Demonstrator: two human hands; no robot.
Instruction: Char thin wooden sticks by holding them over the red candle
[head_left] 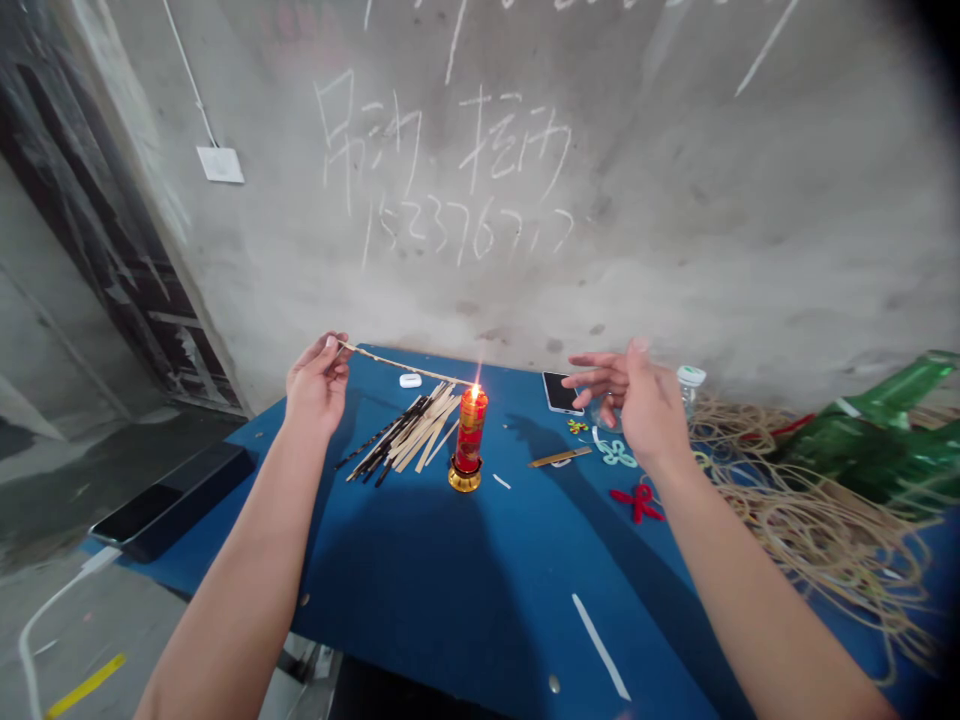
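My left hand (319,385) pinches one end of a thin, slightly bent tan stick (405,367). The far tip of the stick reaches the flame of a red candle (470,432), which stands upright on a gold base (464,478). Left of the candle lies a loose pile of pale and blackened thin strips (424,430). My right hand (641,405) is raised over the right side of the table, a little blurred, its fingers apart and nothing in them. Behind it a clear bottle with a white cap (691,376) is partly hidden.
On the blue table (397,580) lie a phone (561,392), a ruler-like strip (559,457), a light-blue knotted flower (617,453) and a red knotted piece (637,503). Tangled tan cord (817,540) and green bottles (862,440) crowd the right. A dark power bank (176,500) sits left.
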